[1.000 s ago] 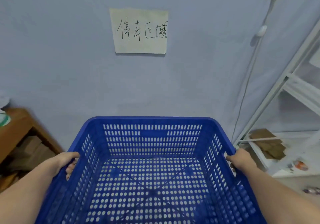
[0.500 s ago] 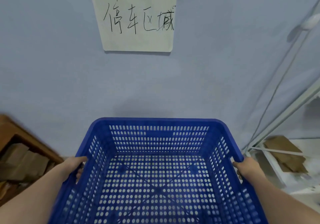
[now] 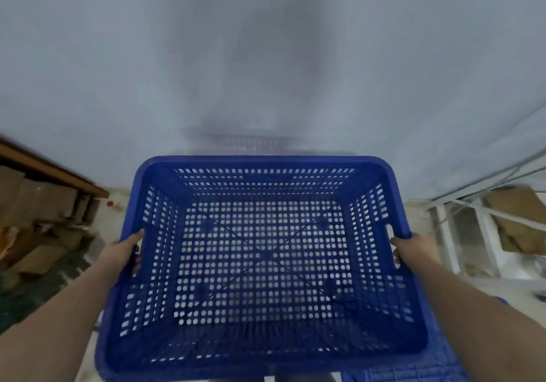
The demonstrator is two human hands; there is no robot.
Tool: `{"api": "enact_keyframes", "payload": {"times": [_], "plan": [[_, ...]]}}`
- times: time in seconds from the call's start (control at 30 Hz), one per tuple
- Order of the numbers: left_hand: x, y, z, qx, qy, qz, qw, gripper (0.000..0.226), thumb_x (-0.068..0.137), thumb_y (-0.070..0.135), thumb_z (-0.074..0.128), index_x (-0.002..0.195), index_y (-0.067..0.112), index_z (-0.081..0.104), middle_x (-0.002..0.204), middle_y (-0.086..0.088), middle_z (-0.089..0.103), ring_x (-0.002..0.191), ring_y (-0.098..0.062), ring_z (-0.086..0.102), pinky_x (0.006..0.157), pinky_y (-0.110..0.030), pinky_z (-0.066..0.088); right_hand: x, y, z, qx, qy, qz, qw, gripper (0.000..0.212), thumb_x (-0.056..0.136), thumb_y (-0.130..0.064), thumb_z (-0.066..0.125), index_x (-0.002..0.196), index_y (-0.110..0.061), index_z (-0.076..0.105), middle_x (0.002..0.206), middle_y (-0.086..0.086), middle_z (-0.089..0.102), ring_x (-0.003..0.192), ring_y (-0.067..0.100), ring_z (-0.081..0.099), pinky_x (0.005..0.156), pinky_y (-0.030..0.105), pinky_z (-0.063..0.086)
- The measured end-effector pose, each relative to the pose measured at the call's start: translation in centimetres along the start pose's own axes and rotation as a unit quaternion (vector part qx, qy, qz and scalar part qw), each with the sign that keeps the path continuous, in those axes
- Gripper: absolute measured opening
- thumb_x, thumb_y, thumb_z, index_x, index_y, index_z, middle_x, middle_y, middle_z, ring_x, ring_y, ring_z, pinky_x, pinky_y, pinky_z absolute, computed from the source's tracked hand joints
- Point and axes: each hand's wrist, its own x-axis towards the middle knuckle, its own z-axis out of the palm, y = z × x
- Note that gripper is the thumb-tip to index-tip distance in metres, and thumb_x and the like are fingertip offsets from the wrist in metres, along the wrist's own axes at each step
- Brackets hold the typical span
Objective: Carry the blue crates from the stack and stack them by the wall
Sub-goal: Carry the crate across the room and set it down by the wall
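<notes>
Your left hand (image 3: 124, 251) and right hand (image 3: 409, 248) each curl round side rim of blue crate (image 3: 260, 263), held level close to wall (image 3: 266, 56), above floor (image 3: 118, 219). Empty, perforated plastic: likely light, stiff. Keep hold at side handle slots.

Deep blue crate (image 3: 266, 263) with rows of small holes, pale grey-blue wall (image 3: 118, 71), brown cardboard boxes (image 3: 38, 204), white shelf frame (image 3: 478, 228), tiny red cap (image 3: 110, 203)

Both forearms outstretched, left hand (image 3: 125, 248) and right hand (image 3: 409, 248) curled in firm side grips.
</notes>
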Motion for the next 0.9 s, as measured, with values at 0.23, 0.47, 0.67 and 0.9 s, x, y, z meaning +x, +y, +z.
{"api": "enact_keyframes", "payload": {"times": [0.23,0.47,0.67,0.9], "plan": [[7.6,-3.5,3.8,0.001,0.020,-0.055,0.998,0.035,0.091,0.029,0.061,0.069,0.003,0.052,0.063,-0.017,0.051,0.055,-0.028,0.046,0.057,-0.037,0.042,4.4,3.0,7.3,-0.009,-0.017,0.103,0.995,0.014,0.087,-0.013,0.059,0.089,0.001,0.060,0.071,0.015,0.060,0.073,0.034,0.058,0.073,0.041,0.048],[17.1,-8.6,8.1,0.011,-0.015,-0.105,0.994,0.027,0.093,0.029,0.058,0.086,0.003,0.056,0.072,-0.015,0.057,0.061,-0.029,0.052,0.058,-0.035,0.046,9.5,6.4,16.2,-0.002,-0.016,0.167,0.986,0.021,0.086,-0.018,0.064,0.095,-0.006,0.050,0.094,0.018,0.056,0.093,0.041,0.057,0.090,0.052,0.047],[25.4,-12.5,11.3,0.010,-0.033,-0.152,0.988,0.025,0.093,0.031,0.057,0.089,0.006,0.055,0.069,-0.012,0.058,0.060,-0.027,0.052,0.059,-0.035,0.046,15.1,9.2,23.0,0.038,-0.032,0.198,0.979,0.017,0.089,-0.017,0.061,0.093,-0.001,0.056,0.072,0.013,0.053,0.071,0.033,0.051,0.080,0.048,0.046],[31.1,-12.9,14.9,0.025,-0.044,-0.133,0.990,0.033,0.092,0.035,0.057,0.113,0.008,0.055,0.082,-0.009,0.060,0.064,-0.025,0.052,0.068,-0.038,0.049,21.2,10.6,27.9,0.094,-0.052,0.194,0.975,0.019,0.093,-0.019,0.056,0.103,-0.003,0.054,0.074,0.011,0.058,0.064,0.027,0.052,0.083,0.050,0.050]]}}
